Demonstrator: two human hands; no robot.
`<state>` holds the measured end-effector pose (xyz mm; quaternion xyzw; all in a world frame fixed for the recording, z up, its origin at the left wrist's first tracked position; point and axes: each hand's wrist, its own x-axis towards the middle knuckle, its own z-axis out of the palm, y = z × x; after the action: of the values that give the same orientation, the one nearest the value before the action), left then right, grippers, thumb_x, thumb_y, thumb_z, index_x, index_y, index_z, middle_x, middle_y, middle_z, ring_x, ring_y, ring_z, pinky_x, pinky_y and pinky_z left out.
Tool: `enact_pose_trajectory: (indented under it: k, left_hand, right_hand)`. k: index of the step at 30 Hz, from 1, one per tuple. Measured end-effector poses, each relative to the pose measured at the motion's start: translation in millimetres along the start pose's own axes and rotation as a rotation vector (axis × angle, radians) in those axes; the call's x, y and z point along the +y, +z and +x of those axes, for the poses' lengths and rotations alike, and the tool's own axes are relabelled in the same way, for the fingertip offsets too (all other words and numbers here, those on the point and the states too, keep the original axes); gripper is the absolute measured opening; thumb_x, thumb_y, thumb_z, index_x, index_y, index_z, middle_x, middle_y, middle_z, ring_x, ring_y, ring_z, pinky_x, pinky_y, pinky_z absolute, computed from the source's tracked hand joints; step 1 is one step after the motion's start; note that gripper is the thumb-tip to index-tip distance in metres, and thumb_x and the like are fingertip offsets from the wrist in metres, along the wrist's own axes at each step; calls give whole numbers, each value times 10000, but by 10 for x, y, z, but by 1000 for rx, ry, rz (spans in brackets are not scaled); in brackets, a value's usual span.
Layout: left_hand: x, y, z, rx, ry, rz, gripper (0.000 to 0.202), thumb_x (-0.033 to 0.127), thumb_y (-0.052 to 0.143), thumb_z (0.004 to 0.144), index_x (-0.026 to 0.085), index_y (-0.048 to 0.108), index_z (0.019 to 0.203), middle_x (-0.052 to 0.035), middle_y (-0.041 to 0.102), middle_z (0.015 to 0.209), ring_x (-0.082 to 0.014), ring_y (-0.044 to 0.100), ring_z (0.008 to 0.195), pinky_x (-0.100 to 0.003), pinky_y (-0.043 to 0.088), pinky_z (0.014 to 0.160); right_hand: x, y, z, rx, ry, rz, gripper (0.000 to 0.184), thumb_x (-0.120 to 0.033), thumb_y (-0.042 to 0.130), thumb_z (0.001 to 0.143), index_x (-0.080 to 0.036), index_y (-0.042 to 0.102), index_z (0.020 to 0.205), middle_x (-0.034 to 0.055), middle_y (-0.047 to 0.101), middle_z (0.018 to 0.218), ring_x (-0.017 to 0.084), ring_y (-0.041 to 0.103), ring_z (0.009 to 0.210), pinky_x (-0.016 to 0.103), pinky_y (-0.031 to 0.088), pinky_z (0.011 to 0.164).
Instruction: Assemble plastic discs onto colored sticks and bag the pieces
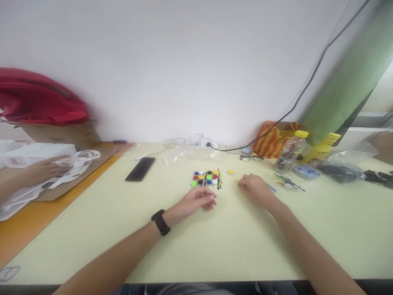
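My left hand [201, 199], loosely bent with its thumb apart from the fingers, rests just in front of a grid of small coloured round plastic pieces [209, 182]. Nothing shows in it. Thin coloured plastic sticks [219, 179] stand out among and beside the round pieces. To the right, my right hand [254, 189] is closed at the tabletop, with bits of a small yellow plastic piece [237, 179] showing at its fingertips; its full shape is hidden. A single yellow round piece [230, 172] lies between the grid and this hand. Beyond the right hand is a loose pile of coloured sticks [287, 182].
A black phone [140, 169] lies left on the pale table [190, 246]. Glasses [251, 157], a clear bottle [290, 151], a yellow bottle [321, 150] and a striped bag [267, 137] stand behind right. At far left, another person's hand [46, 172] touches white straps [75, 166].
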<state>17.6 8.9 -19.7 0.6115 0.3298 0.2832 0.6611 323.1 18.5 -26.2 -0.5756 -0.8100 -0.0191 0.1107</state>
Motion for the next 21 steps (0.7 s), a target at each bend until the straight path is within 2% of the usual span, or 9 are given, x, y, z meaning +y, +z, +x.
enact_pose_trajectory:
  k: [6, 10, 13, 17, 21]
  left_hand:
    - [16, 7, 3, -10, -22, -2, 344, 463, 739, 893, 139, 715, 1006, -101, 747, 946, -166, 684, 797, -300, 535, 762]
    - [42, 1, -5, -36, -25, 3, 332, 450, 737, 898, 141, 723, 1018, -97, 743, 958, -166, 678, 827, -305, 532, 793]
    - [64, -13, -8, -67, -25, 14, 327, 448, 735, 901, 145, 732, 1022, -97, 742, 974, -172, 678, 863, -309, 529, 821]
    - [84, -54, -3, -98, -34, 36, 349, 466, 736, 895, 149, 735, 1038, -105, 745, 996, -183, 686, 889, -323, 529, 843]
    - [106, -119, 3, -124, -65, 48, 369, 479, 737, 889, 154, 721, 1063, -106, 743, 1012, -182, 691, 885, -317, 528, 830]
  right_hand:
    - [47, 49, -1, 6, 19, 19, 235, -135, 478, 945, -203, 703, 936, 77, 733, 961, 246, 615, 956, 354, 376, 797]
    - [76, 55, 7, 6, 18, 25, 223, -130, 481, 934, -209, 676, 862, 73, 712, 888, 251, 609, 909, 356, 382, 789]
    - [67, 37, 3, 21, 13, 38, 208, -146, 467, 950, -214, 650, 878, 71, 705, 925, 248, 611, 919, 356, 398, 804]
    - [20, 0, -20, 112, -31, 176, 143, -180, 454, 973, -222, 590, 957, 73, 683, 1011, 241, 607, 949, 359, 435, 841]
    - [-37, -14, -38, 196, -65, 328, 103, -221, 443, 993, -233, 545, 990, 77, 661, 1011, 248, 593, 967, 378, 452, 859]
